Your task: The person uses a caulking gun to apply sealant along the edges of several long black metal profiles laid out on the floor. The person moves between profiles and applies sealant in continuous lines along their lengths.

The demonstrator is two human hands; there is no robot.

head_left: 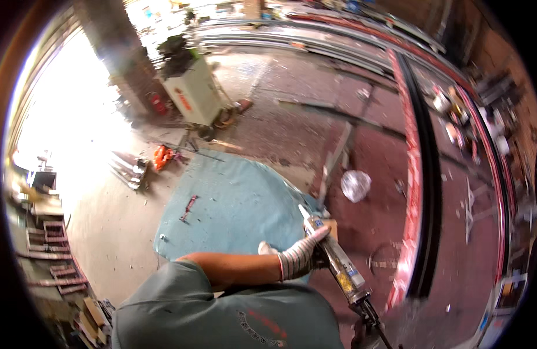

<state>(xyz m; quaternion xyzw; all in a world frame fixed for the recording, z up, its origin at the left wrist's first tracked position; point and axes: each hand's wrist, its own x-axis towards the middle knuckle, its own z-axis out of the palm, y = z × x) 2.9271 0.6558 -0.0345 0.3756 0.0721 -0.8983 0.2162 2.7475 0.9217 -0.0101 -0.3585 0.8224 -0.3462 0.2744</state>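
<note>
My left hand (pixel 300 256), in a pale glove with grey stripes, is closed around the barrel of a caulking gun (pixel 342 269). The gun slants from upper left to lower right, its pale nozzle (pixel 304 212) pointing away from me. At the lower edge its dark rear end is hard to make out, and I cannot pick out my right hand there. A small brown block (pixel 333 228) shows just behind the barrel. Beside my left wrist is a pale rounded shape (pixel 266 248) that I cannot identify. Under my arm spreads a blue-green sheet (pixel 239 192).
A red-handled tool (pixel 189 208) lies on the sheet. Right of it are a crumpled clear plastic ball (pixel 355 185) and a long black-and-red profile (pixel 419 174). Ahead stand a pale cabinet (pixel 192 93) and a pillar (pixel 114 52). An orange tool (pixel 162 157) is on the floor.
</note>
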